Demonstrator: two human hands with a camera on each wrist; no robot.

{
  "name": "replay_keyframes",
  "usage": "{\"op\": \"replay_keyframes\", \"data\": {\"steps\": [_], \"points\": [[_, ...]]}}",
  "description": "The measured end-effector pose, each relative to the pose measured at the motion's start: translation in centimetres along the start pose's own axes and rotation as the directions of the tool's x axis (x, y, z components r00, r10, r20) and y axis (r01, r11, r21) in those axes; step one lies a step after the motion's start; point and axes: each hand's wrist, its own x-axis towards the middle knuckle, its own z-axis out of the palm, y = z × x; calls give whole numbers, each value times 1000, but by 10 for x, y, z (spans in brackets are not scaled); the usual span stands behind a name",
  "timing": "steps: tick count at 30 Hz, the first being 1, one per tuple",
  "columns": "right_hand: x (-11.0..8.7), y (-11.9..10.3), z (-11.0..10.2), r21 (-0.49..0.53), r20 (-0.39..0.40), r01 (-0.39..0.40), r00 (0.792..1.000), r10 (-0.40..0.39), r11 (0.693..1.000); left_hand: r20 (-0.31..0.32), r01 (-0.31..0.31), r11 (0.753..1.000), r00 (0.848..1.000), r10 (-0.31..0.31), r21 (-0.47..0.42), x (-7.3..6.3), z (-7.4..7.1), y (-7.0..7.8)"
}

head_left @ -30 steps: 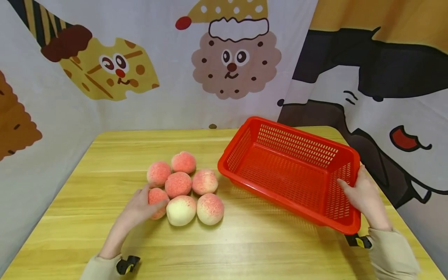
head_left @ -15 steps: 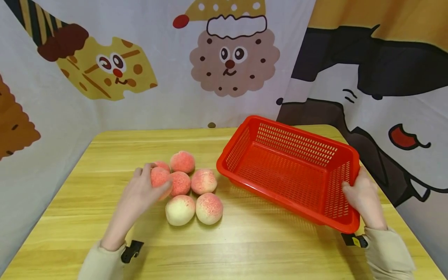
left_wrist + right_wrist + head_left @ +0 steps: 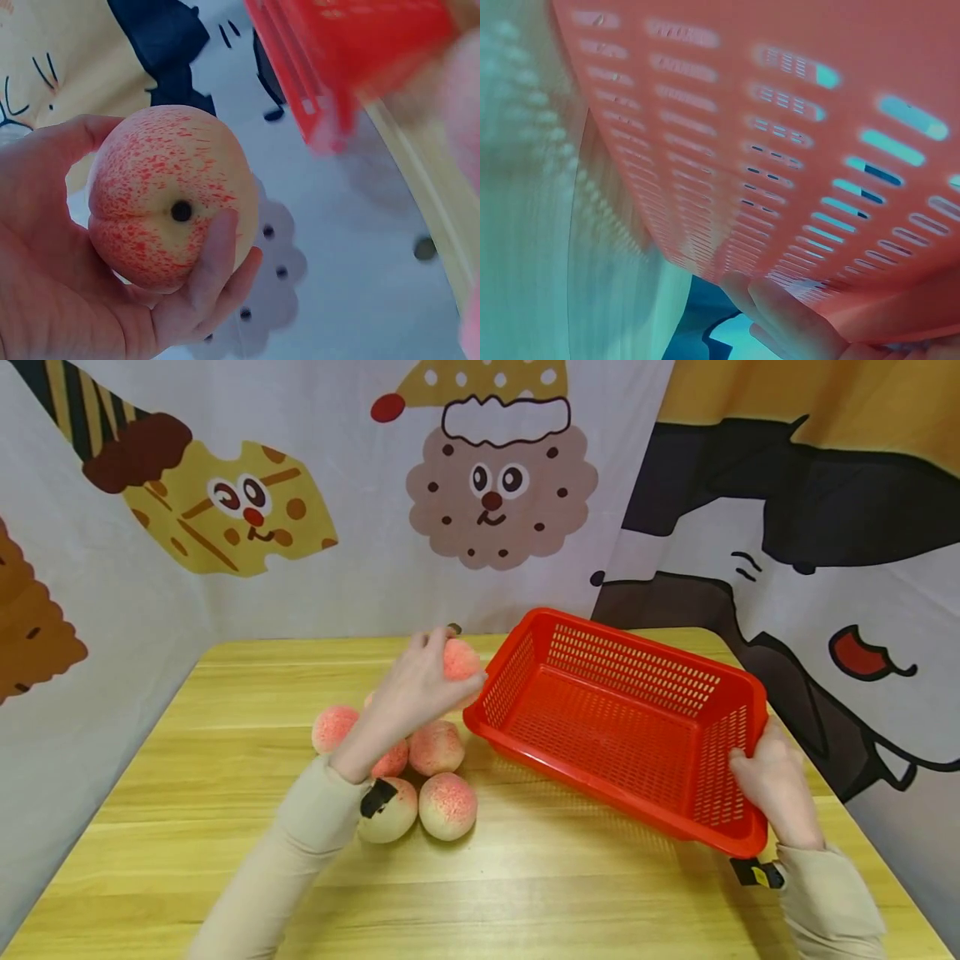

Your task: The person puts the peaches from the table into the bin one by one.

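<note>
My left hand (image 3: 422, 683) holds a pink peach (image 3: 460, 660) above the table, just left of the basket's left rim. In the left wrist view the fingers and thumb curl round this peach (image 3: 172, 199), its dark stem pit facing the camera. My right hand (image 3: 774, 781) grips the right end of a red plastic basket (image 3: 600, 739), thumb inside the wall. Seen in the right wrist view, fingers (image 3: 780, 311) press against the outside of its slotted wall (image 3: 705, 135). Nothing lies inside the basket, which sits slightly tilted.
Several peaches stand grouped left of the basket, among them a pale one (image 3: 390, 814) and a pink-and-cream one (image 3: 447, 807). The left forearm partly covers the group. The wooden table (image 3: 525, 902) ends at a printed cloth backdrop (image 3: 300, 602).
My left hand has grasped the nearest-left peach, lifted it and carried it up and right over the group toward the basket. The right hand keeps its grip on the basket.
</note>
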Motion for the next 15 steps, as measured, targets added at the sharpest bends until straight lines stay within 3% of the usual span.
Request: {"op": "replay_keyframes", "data": {"steps": [8, 15], "points": [[1, 0, 1, -10, -3, -3, 1000, 2, 1000, 15, -62, 998, 998, 62, -28, 50, 18, 51], [1, 1, 1, -30, -26, 9, 1000, -10, 1000, 15, -100, 994, 995, 101, -50, 85, 42, 75]]}}
